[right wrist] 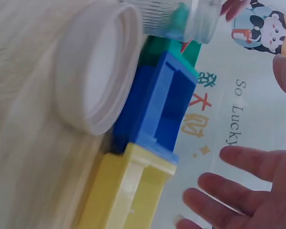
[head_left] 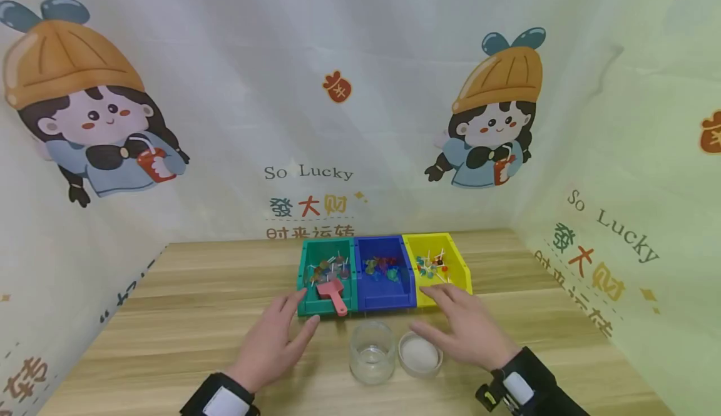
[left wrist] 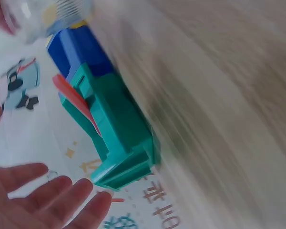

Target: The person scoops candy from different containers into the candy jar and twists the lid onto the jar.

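Observation:
My left hand [head_left: 269, 345], fingers spread, hovers by the front left corner of the green bin [head_left: 311, 309]. A pink scoop [head_left: 332, 291] lies in that bin, its handle over the front lip. My right hand [head_left: 470, 328] is held out with extended fingers before the yellow bin [head_left: 463, 272], near a round white lid [head_left: 419, 355]; it grips nothing. Between the hands stands a clear jar [head_left: 372, 358], uncovered, with no contents visible. The left wrist view shows the left hand [left wrist: 52, 205] with loose fingers; the right wrist view shows the right hand [right wrist: 257, 191] likewise.
A blue bin [head_left: 387, 300] joins the green and yellow ones in a row. Small coloured pieces [head_left: 432, 264] lie in the bins, some on thin white sticks. Behind the wooden table [head_left: 225, 278] hangs a printed cloth [head_left: 388, 40], which also covers the sides.

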Action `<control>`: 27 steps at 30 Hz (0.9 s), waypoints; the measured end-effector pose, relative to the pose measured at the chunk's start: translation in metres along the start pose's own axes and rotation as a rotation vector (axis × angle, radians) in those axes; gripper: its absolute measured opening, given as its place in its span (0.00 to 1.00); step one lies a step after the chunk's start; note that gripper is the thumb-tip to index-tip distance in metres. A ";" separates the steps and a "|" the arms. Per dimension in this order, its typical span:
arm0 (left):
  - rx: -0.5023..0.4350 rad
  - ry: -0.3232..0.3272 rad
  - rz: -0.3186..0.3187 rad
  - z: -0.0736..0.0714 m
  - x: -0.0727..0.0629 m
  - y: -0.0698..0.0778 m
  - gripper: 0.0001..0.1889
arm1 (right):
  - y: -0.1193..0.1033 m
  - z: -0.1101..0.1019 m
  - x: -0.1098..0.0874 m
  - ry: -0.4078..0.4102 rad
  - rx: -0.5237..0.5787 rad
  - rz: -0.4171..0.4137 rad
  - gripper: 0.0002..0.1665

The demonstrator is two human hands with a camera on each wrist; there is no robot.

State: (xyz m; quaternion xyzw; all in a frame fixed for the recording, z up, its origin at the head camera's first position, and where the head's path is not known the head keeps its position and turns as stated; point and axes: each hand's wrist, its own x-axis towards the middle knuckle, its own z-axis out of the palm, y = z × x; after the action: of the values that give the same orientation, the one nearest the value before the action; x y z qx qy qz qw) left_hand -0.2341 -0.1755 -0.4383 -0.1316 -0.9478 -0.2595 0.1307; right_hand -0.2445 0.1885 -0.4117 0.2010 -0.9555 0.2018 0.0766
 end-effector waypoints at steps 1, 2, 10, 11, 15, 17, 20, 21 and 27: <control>-0.039 0.007 -0.033 -0.001 0.003 -0.001 0.35 | -0.003 -0.001 0.003 -0.010 0.013 0.014 0.49; -0.077 0.013 -0.064 -0.003 0.006 -0.003 0.35 | -0.006 -0.002 0.007 -0.024 0.022 0.032 0.49; -0.244 0.036 -0.204 -0.008 0.033 -0.016 0.32 | -0.032 -0.005 0.048 -0.094 0.121 0.077 0.42; -0.247 0.039 -0.212 -0.007 0.036 -0.017 0.32 | -0.035 -0.004 0.053 -0.096 0.128 0.061 0.40; -0.263 0.040 -0.254 -0.004 0.051 -0.023 0.31 | -0.045 0.003 0.073 -0.127 0.136 0.001 0.33; -0.275 0.035 -0.283 -0.003 0.057 -0.025 0.31 | -0.050 0.007 0.082 -0.163 0.142 -0.019 0.32; -0.293 0.038 -0.318 0.000 0.065 -0.028 0.30 | -0.059 0.011 0.094 -0.225 0.133 -0.045 0.29; -0.306 0.035 -0.333 0.001 0.067 -0.029 0.30 | -0.062 0.013 0.098 -0.247 0.126 -0.050 0.28; -0.379 0.045 -0.385 0.007 0.077 -0.033 0.26 | -0.080 0.021 0.121 -0.350 0.063 -0.083 0.30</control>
State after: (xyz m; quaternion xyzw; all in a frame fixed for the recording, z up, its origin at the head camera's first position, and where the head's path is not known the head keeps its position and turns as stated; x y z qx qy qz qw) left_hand -0.3172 -0.1854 -0.4352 0.0348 -0.8868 -0.4551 0.0728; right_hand -0.3228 0.0695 -0.3750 0.2744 -0.9384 0.1903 -0.0889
